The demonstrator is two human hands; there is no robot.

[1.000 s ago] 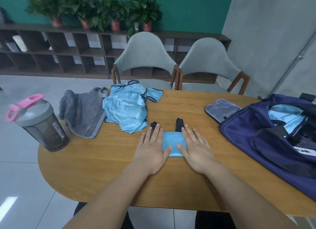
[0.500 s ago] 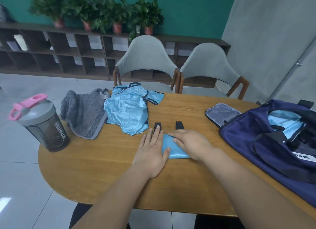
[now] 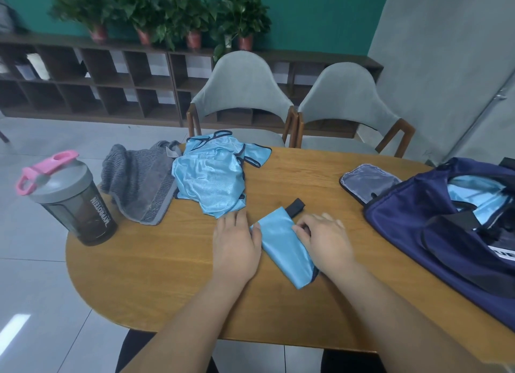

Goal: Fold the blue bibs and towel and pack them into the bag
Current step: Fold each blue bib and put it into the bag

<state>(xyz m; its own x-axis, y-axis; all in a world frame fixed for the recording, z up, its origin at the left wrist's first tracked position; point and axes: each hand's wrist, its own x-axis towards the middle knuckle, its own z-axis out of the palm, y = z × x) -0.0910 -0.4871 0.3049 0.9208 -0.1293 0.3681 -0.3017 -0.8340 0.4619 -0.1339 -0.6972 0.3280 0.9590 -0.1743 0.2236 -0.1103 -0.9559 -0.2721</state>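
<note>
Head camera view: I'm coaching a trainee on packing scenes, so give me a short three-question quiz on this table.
1. True or false: the grey towel is already inside the bag.
2. What lies between the left hand and the right hand? A) a cup B) the folded bib C) a phone
3. Fill in: the bottle has a lid loop coloured ____.

Key: 1 false; 2 B; 3 pink.

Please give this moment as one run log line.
stage: folding | left hand: flat, touches folded bib | right hand: grips folded bib | loose bibs, towel: unfolded | bag: open
</note>
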